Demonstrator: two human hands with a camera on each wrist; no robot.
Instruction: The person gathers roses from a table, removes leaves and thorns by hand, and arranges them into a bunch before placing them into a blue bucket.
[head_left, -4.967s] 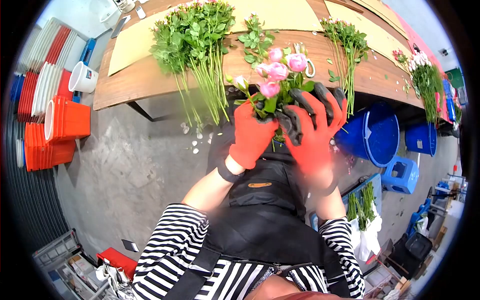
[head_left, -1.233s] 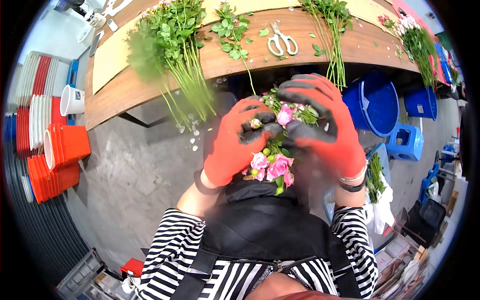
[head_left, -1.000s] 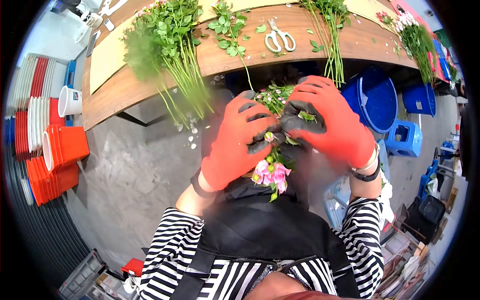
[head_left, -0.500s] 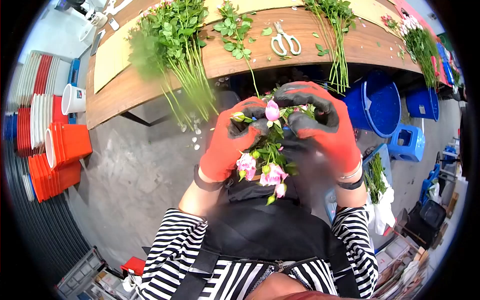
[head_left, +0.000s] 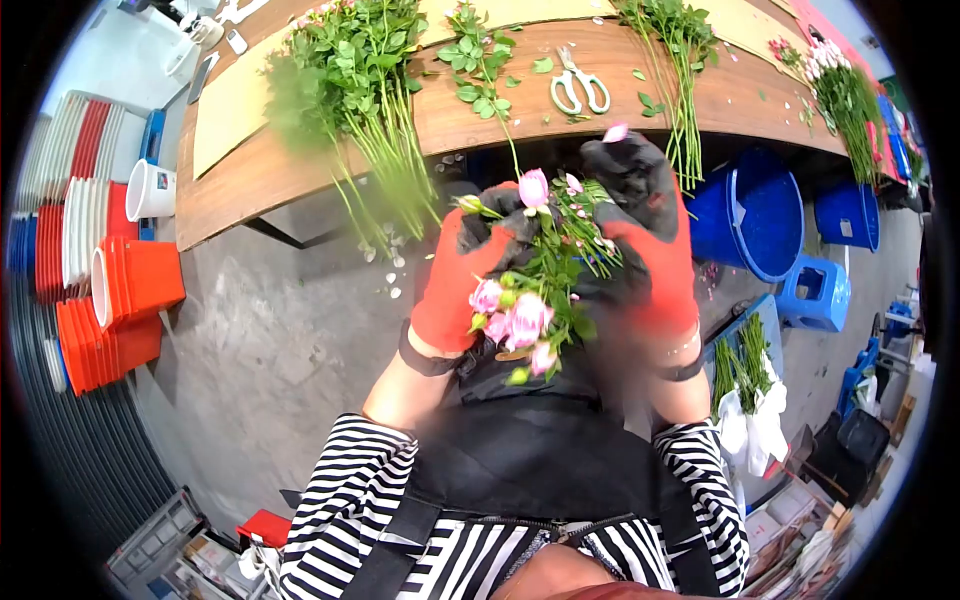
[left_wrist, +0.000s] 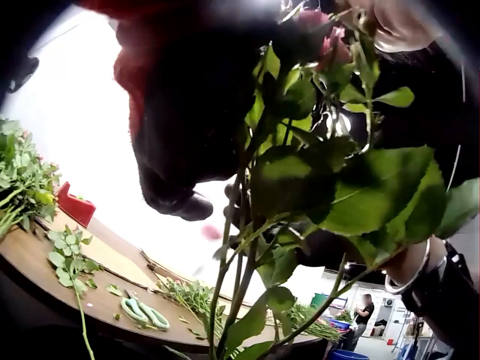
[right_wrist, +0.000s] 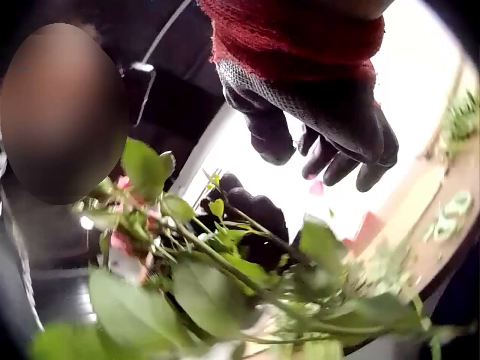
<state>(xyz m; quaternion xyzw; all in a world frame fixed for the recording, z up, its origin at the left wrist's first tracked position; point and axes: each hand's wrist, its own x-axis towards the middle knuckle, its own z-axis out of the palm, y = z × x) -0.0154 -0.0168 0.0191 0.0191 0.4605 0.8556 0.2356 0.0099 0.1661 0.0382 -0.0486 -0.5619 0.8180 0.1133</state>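
Note:
The gloved left hand [head_left: 462, 275] grips a bunch of pink roses [head_left: 528, 318] by stems and leaves, a single rose [head_left: 534, 188] standing above its fingers. To its right is the right hand [head_left: 655, 235], raised with loosely bent fingers. Just above that hand in the head view is a pink petal [head_left: 616, 132]; the right wrist view shows the petal [right_wrist: 316, 187] apart from the fingertips of the right hand [right_wrist: 322, 124]. Leafy stems [left_wrist: 244, 270] run down from the left hand [left_wrist: 187, 112] in the left wrist view. Leaves partly cover its grip.
On the wooden table [head_left: 480, 124] lie scissors [head_left: 578, 92], a large bundle of stems [head_left: 370, 110], a single stem [head_left: 485, 85] and another bundle [head_left: 682, 75]. Blue buckets [head_left: 765, 225] and a blue stool [head_left: 815, 293] stand at right, orange bins [head_left: 140, 280] at left.
The right hand has come away from the roses, its fingers less bunched, and a petal has appeared loose beside it. The left hand still holds the bunch, now turned slightly.

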